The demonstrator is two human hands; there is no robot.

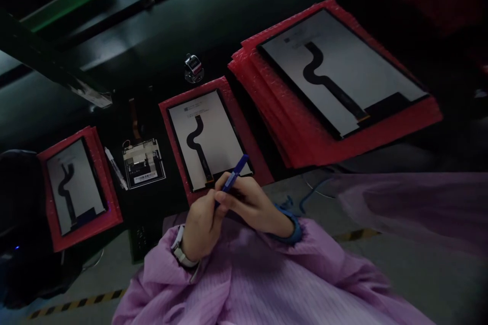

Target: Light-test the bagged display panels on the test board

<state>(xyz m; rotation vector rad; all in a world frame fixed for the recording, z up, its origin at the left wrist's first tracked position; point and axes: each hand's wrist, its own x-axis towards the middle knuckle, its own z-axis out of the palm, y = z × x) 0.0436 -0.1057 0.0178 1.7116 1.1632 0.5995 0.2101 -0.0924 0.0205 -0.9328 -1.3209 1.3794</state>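
My left hand (200,224), a watch on its wrist, is closed at the lower end of a blue pen (235,172). My right hand (256,206), with a blue band at the wrist, wraps its fingers around the same pen, and the two hands touch. The pen's lower tip is hidden among the fingers. Just beyond my hands, a display panel (224,134) with a black flex cable (196,142) lies on a red foam sheet (256,160).
At right, another panel (354,56) tops a stack of red sheets (267,111). A third panel (86,175) lies far left. Between stand a white marker (116,168) and a small circuit module (144,161). A metal tally counter (193,67) sits at the back.
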